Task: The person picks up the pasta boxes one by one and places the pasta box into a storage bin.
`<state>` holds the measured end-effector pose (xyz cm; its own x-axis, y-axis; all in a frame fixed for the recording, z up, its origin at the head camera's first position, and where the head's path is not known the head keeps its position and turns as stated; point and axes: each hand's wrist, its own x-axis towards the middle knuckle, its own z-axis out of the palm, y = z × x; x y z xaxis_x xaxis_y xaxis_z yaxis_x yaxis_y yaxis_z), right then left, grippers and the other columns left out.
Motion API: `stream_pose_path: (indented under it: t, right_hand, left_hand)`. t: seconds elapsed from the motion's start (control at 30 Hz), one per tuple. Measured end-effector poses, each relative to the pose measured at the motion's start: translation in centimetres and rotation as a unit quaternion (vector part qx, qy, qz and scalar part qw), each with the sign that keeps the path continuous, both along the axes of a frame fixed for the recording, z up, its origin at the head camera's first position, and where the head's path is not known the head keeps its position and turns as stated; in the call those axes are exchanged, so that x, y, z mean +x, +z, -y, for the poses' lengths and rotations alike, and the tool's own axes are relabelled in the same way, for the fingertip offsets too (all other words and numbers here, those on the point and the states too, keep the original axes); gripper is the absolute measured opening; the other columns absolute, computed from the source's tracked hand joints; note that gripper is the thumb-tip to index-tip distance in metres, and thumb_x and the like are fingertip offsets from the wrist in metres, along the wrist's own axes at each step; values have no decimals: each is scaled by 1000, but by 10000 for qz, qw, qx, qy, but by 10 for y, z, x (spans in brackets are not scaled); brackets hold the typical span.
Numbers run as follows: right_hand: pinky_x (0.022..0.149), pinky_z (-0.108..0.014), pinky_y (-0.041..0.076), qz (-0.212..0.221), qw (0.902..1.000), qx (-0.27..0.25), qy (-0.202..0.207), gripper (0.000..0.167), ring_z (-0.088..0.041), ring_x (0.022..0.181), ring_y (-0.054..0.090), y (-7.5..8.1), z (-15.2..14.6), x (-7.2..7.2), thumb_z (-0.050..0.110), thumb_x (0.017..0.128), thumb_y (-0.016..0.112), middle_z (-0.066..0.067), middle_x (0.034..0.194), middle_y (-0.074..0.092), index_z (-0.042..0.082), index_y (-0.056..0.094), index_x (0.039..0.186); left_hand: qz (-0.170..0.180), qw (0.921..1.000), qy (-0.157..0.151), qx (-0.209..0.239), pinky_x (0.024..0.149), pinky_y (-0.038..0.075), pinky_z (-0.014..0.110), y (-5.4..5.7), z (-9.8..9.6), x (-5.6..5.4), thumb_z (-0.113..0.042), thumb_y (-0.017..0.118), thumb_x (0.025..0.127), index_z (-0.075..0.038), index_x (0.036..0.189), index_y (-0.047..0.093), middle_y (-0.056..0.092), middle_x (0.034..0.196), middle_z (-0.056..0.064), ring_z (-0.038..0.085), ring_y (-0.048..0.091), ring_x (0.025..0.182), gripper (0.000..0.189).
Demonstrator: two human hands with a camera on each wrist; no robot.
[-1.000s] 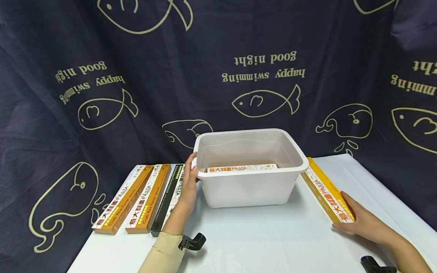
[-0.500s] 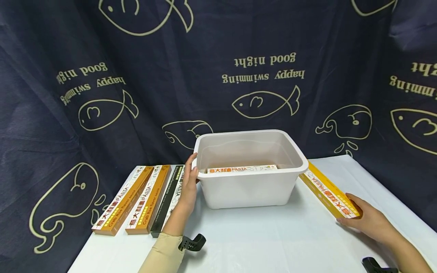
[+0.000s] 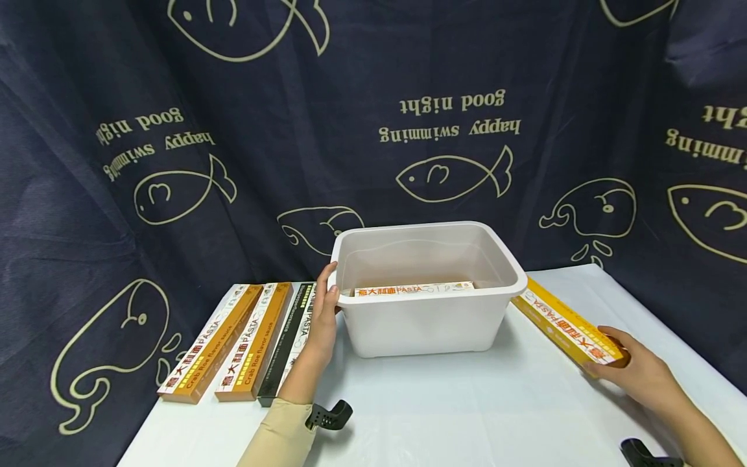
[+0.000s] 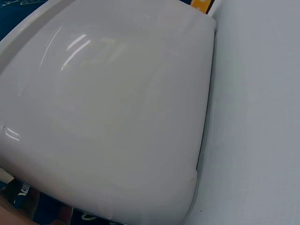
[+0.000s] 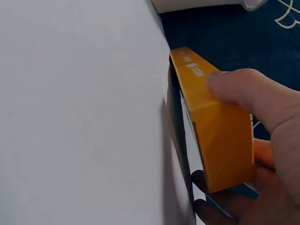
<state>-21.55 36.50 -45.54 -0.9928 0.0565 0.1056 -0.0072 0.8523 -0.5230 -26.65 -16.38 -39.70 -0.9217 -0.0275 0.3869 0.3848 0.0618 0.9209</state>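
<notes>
Pasta box (image 3: 566,326), yellow with a white printed strip, sits between the thumb and fingers (image 3: 620,333) of the right hand (image 3: 644,376), which pinch its near end, thumb against one side face. Its far end points toward the right side of a white bin (image 3: 432,327), whose left rim the left hand (image 3: 323,318) grips. Inside stands another carton (image 3: 414,289); two brown cartons (image 3: 255,344) and a black one (image 3: 286,350) lie leftward on the tabletop (image 3: 467,408).
</notes>
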Motion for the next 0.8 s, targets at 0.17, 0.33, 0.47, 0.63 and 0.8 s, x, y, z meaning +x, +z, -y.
stream_pose_path:
  t: [0.17, 0.33, 0.47, 0.63, 0.8]
  right_hand:
    - [76, -32, 33, -346, 9980, -439, -311, 86, -13, 99, 50, 0, -1, 3, 43, 86, 76, -35, 137, 45, 1, 35, 148]
    - [74, -21, 29, -866, 9889, -1059, -578, 76, 16, 87, 30, -4, 1, 6, 36, 86, 77, -4, 127, 51, 5, 40, 144]
    - [68, -7, 34, -1186, 9785, -1607, -506, 61, 19, 85, 36, -5, 3, 7, 27, 87, 78, 32, 112, 37, 20, 46, 138]
    - [69, -3, 38, -1296, 9643, -2265, -454, 58, 18, 87, 40, -4, 5, 8, 18, 90, 75, 35, 109, 35, 43, 42, 130]
    - [69, -3, 43, -1147, 9517, -2758, -706, 56, 10, 93, 39, -5, 6, 5, 21, 93, 72, 25, 120, 38, 46, 40, 130]
  left_hand:
    - [7, 10000, 13, -4, 111, 27, 59, -1, 1, -1, -40, 34, 99, -35, 154, 29, 31, 161, 4, 31, 43, 134, 55]
    - [4, 10000, 14, -1, 112, 27, 59, -1, 0, -1, -40, 34, 99, -34, 154, 29, 31, 161, 5, 31, 43, 134, 56]
    - [-37, 10000, -5, 32, 111, 27, 59, 0, 0, 0, -39, 34, 98, -33, 154, 29, 30, 161, 5, 31, 42, 135, 56]
    - [-62, 10000, -12, 61, 110, 29, 57, 2, -2, 1, -38, 34, 99, -32, 154, 29, 31, 161, 7, 29, 43, 132, 57]
    - [-64, 10000, -1, 65, 107, 33, 48, 2, -1, 2, -37, 34, 99, -32, 154, 30, 33, 160, 7, 26, 45, 130, 56]
